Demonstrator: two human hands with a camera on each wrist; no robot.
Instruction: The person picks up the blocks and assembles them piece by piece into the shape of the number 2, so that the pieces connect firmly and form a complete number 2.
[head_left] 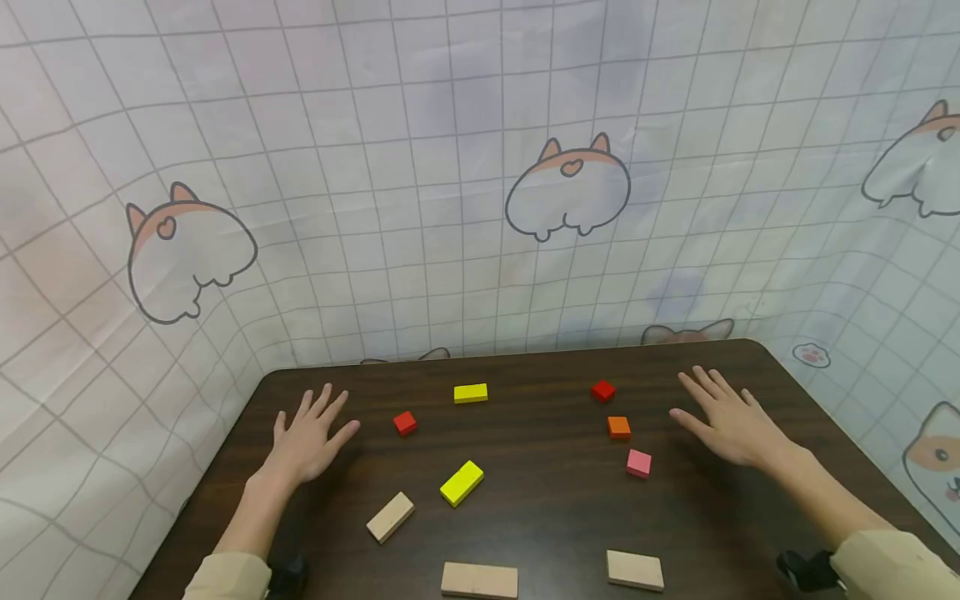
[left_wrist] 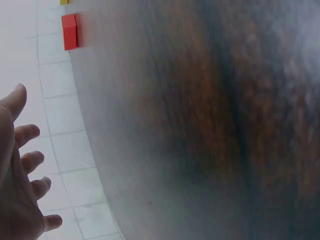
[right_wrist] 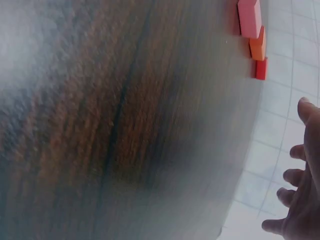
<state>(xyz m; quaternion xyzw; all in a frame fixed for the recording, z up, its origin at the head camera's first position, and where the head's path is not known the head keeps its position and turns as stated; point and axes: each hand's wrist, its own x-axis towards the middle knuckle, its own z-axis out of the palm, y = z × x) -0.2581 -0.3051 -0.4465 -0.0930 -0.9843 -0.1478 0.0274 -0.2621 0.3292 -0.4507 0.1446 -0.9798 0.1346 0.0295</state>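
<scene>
My left hand hovers over the left part of the table with its fingers spread, holding nothing. Nearest to it is a red block, which the left wrist view shows beyond the thumb. On the opposite side my right hand is also spread and holds nothing. Left of it stand a red block, an orange block and a pink block, roughly in a line. Two yellow blocks lie between the hands, one farther back and one tilted nearer the middle.
Plain wooden blocks lie toward the front: one at left, a longer one in the middle and one at right. The dark wood table has rounded far corners. A grid-patterned curtain hangs behind and along both sides.
</scene>
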